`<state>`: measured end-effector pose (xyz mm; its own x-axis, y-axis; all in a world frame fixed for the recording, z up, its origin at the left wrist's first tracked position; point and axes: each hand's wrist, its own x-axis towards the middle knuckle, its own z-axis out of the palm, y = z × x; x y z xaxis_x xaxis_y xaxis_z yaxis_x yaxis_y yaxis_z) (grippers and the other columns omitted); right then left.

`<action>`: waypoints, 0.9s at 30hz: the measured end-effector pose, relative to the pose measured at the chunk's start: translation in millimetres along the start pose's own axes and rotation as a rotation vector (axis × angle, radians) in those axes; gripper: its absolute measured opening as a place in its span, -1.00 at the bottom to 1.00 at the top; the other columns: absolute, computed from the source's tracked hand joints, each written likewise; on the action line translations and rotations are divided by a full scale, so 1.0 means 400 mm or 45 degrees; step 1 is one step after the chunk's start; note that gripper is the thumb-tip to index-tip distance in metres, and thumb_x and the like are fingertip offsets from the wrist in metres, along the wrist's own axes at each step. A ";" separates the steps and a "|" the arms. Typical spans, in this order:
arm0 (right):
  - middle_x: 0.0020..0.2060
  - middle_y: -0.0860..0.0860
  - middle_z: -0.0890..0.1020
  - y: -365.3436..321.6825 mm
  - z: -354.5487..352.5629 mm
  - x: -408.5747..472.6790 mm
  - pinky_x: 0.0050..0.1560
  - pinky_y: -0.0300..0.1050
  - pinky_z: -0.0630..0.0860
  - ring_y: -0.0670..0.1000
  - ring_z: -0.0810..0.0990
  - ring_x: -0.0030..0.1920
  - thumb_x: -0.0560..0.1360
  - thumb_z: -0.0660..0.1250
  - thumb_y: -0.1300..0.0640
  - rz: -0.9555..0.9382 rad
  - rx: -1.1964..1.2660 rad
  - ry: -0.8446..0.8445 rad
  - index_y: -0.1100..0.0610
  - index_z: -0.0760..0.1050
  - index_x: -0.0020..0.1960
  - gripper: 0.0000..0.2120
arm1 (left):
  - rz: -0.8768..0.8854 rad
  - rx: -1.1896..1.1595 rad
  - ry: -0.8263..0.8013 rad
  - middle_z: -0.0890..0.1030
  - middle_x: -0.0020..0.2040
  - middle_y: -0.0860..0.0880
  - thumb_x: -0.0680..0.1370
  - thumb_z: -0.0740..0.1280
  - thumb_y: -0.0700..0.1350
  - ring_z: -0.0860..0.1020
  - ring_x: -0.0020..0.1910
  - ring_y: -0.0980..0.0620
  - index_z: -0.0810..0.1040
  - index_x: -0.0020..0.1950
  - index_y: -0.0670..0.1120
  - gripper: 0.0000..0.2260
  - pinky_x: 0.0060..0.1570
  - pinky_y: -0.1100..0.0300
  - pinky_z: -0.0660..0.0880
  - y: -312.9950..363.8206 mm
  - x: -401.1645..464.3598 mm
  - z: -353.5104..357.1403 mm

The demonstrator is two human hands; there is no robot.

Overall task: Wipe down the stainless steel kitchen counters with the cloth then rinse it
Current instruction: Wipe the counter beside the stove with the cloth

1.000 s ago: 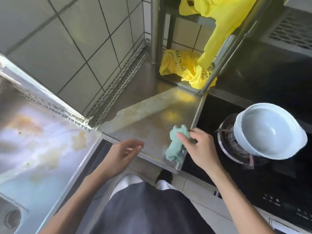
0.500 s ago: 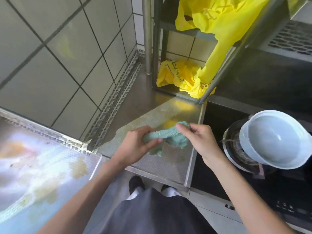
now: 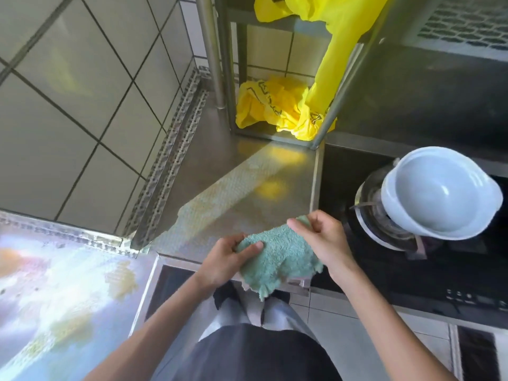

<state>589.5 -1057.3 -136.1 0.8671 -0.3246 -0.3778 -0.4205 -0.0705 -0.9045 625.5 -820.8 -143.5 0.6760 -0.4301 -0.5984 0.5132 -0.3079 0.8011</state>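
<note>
cloth: a second ago only the right hand (image 3: 325,244) pinched the teal terry cloth (image 3: 277,259); now the left hand (image 3: 226,261) grips it too, spread out at lower centre over the steel table (image 3: 242,182) front edge.
meaning: probably refolding before wiping.
stains: left table (image 3: 63,292) looks blotchy.
hidden: sink cut off, no tap visible.

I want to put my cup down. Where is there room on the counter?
The steel counter is bare between the tiled wall and the stove, behind the green cloth. It is crowded at the back, where yellow bags sit under the rack, and a white pot fills the burner.
</note>
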 end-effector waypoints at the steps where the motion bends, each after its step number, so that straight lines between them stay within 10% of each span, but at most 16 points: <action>1: -0.44 -0.15 0.48 0.029 0.001 0.001 -0.42 -0.38 0.32 -0.18 0.40 -0.43 0.41 0.60 -0.03 0.008 -0.103 0.056 0.20 0.49 -0.23 -0.62 | -0.059 0.038 0.016 0.76 -0.14 -0.18 0.56 0.51 0.14 0.73 -0.15 -0.11 0.67 -0.05 -0.15 -0.67 -0.07 -0.07 0.65 -0.033 0.007 0.026; 5: -0.35 -0.09 0.52 0.120 0.027 0.017 -0.37 -0.29 0.36 -0.05 0.49 -0.35 0.44 0.55 -0.01 0.038 -0.548 0.215 0.08 0.42 -0.23 -0.67 | -0.123 0.401 0.173 0.61 -0.26 -0.20 0.63 0.44 0.06 0.58 -0.25 -0.07 0.58 -0.12 -0.26 -0.62 -0.12 -0.11 0.56 -0.137 0.048 0.110; 10: 0.14 0.06 0.57 0.182 0.075 -0.032 0.15 0.08 0.47 0.15 0.54 0.18 0.49 0.48 0.01 -0.263 -1.293 0.247 0.14 0.49 0.21 -0.62 | -0.088 0.943 0.232 0.70 -0.10 -0.07 0.64 0.31 0.16 0.66 -0.07 -0.20 0.60 0.06 -0.04 -0.72 -0.07 -0.03 0.61 -0.183 0.057 0.124; 19: 0.60 0.31 0.12 0.304 0.185 -0.105 0.61 0.24 0.05 0.28 0.04 0.63 0.63 0.19 -0.09 -0.245 -1.466 -0.003 0.20 0.20 0.61 -0.36 | 0.119 1.041 0.216 0.68 0.00 0.19 0.63 0.26 0.24 0.66 -0.08 0.18 0.60 0.23 0.18 -0.73 0.00 0.10 0.62 -0.248 -0.001 0.040; 27: 0.64 0.19 0.07 0.265 0.179 0.044 0.63 0.18 -0.04 0.18 -0.04 0.65 0.53 0.29 0.17 -0.158 -1.405 0.113 0.10 0.17 0.63 -0.31 | 0.281 1.258 0.613 0.63 0.27 0.10 0.64 0.39 -0.02 0.56 0.26 -0.03 0.66 0.24 0.10 -0.81 0.23 -0.02 0.49 -0.331 -0.060 -0.163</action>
<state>579.3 -1003.1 -252.9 0.9160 -0.3204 -0.2415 -0.3773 -0.8926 -0.2469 575.9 -714.4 -236.0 0.9441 -0.2518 -0.2129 -0.1441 -0.8958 0.4203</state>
